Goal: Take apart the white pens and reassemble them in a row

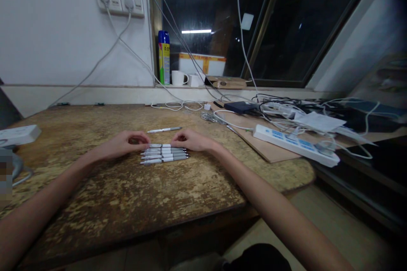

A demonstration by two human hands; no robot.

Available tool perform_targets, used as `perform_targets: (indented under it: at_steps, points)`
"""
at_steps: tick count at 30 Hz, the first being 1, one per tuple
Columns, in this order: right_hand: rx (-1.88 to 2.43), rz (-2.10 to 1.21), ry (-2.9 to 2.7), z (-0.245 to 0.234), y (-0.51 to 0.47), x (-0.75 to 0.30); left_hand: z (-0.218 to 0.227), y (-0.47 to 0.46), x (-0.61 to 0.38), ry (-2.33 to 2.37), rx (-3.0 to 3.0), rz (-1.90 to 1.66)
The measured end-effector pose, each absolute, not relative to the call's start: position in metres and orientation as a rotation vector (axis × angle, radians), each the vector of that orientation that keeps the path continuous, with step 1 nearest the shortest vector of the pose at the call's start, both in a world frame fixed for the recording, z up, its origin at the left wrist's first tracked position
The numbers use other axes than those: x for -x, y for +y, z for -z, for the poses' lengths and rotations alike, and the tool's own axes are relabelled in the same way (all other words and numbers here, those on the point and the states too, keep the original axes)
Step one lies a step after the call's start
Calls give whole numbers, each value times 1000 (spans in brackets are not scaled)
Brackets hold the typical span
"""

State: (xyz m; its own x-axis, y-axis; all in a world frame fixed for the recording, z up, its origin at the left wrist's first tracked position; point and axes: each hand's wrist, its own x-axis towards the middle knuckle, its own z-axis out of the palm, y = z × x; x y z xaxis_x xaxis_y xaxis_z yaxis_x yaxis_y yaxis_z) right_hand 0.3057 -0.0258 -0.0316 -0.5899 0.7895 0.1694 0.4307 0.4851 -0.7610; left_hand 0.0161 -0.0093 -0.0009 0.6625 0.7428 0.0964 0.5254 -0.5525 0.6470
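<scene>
Several white-and-grey pens [165, 159] lie side by side in a row on the worn wooden table [127, 203]. At the far side of this row is one pen [160, 145] with both my hands at its ends. My left hand [129, 142] pinches its left end between thumb and fingers. On the other end, my right hand [192, 140] closes its thumb and fingertips, hiding that tip. Another pen [164, 129] lies apart, a little beyond my hands.
A white power strip [295, 144] and tangled cables rest on a brown board [270, 152] at right. Small metallic pieces [212, 117] lie at the back. On the sill stand a spray can [164, 57] and a white mug [179, 78]. Another white strip [20, 134] is at far left.
</scene>
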Motion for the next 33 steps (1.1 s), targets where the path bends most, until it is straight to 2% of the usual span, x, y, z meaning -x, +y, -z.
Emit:
perform_targets:
  at_steps: [5, 13, 22, 26, 33]
  points:
    - [1008, -966, -2225, 30, -28, -306, 3, -7, -14, 1001, -2276, -475]
    - [1072, -813, -2183, 26, -31, -304, 7, -5, -14, 1031, -2275, -523]
    - [1212, -600, -2110, 25, -30, -306, 6, 8, -34, 1294, -2462, -868]
    - [1288, -469, -2091, 27, -27, -308, 13, 34, -47, 1234, -2813, -766]
    - [1316, -372, -2078, 33, -24, -316, 33, 57, -67, 1198, -2862, -683]
